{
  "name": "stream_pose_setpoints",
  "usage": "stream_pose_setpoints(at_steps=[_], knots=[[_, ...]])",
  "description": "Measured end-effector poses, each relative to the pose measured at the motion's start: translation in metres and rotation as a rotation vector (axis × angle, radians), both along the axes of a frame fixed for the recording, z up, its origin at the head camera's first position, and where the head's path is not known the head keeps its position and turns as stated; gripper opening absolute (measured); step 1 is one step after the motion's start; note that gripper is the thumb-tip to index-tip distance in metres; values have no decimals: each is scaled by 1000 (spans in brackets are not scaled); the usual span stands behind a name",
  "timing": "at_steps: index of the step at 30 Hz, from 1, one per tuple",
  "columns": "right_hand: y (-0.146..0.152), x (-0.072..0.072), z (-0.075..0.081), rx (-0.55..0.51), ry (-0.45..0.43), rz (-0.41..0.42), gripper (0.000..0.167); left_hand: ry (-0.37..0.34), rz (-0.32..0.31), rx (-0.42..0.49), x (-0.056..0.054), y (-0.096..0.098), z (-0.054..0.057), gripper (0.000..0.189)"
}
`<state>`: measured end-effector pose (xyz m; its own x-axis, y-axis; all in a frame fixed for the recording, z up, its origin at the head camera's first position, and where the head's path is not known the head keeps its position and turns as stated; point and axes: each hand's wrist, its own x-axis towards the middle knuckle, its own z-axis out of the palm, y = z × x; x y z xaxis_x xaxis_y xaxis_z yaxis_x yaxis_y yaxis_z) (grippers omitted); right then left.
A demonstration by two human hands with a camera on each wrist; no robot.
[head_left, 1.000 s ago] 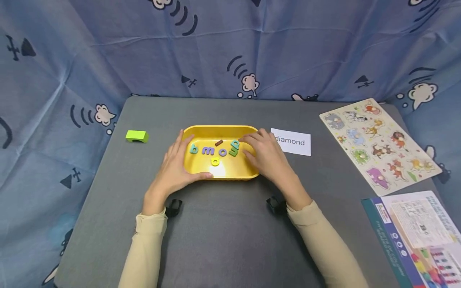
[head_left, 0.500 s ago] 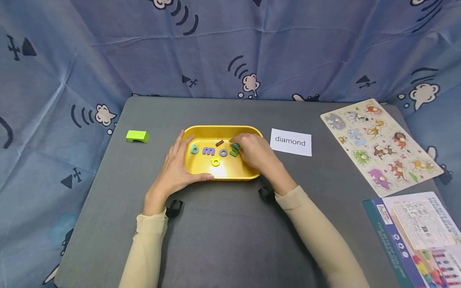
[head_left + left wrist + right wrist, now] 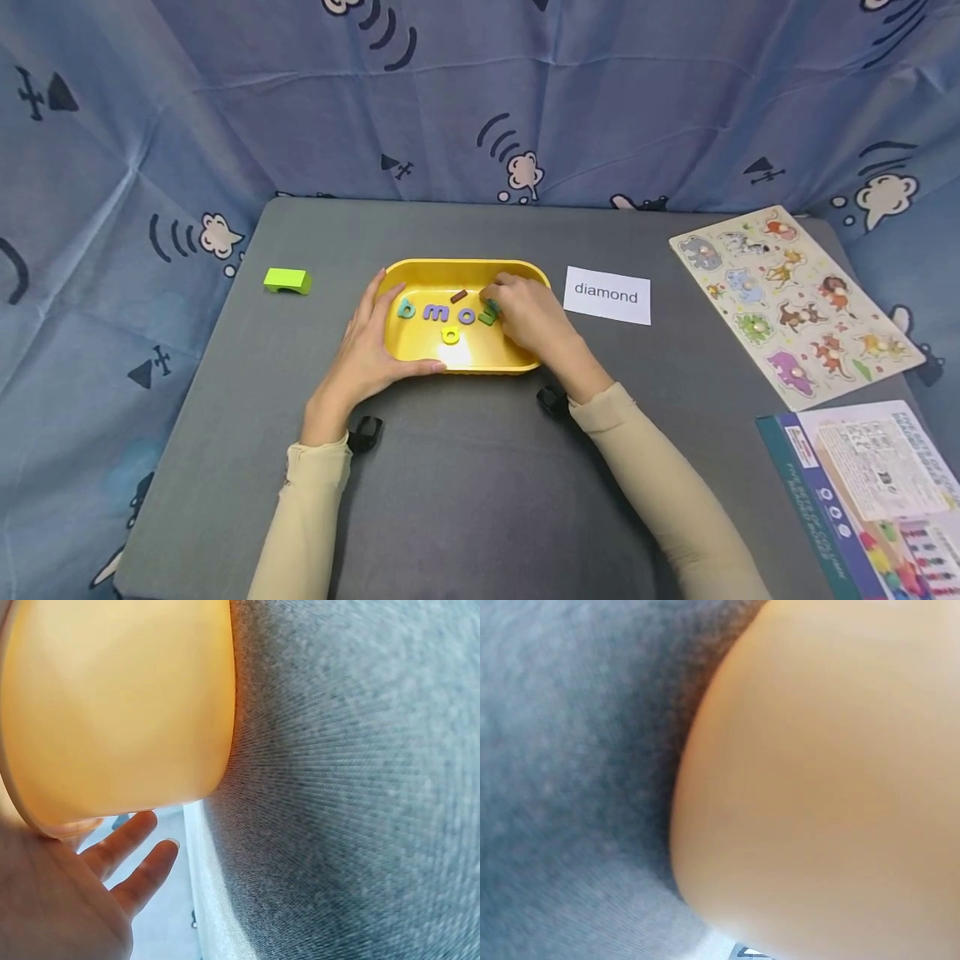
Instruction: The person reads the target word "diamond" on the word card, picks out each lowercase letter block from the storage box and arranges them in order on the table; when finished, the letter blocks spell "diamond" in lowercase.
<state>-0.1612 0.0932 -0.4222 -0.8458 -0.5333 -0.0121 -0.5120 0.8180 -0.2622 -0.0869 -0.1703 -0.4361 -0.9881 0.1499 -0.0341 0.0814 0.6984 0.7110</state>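
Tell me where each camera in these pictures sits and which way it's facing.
Head: worn on the head, looking forward and down at the yellow tray on the gray table; the left hand, right hand and both sleeves show.
Left wrist: worn on that wrist, looking close at the tray's outside; part of the left hand shows.
Right wrist: worn on that wrist, facing the tray's outside; blurred, and no hand can be made out.
Shared: both wrist views show tray and table.

A green block (image 3: 286, 278) lies left, animal board (image 3: 799, 290) and probable box (image 3: 862, 500) right.
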Motion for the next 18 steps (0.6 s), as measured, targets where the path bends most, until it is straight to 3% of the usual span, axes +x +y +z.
stream_pose_setpoints(at_steps=[11, 18], knots=[[1, 1, 8, 14, -49, -37, 14, -15, 9, 2, 0, 1, 2, 125], [4, 7, 9, -88, -47, -47, 10, -27, 9, -5, 0, 0, 1, 124]])
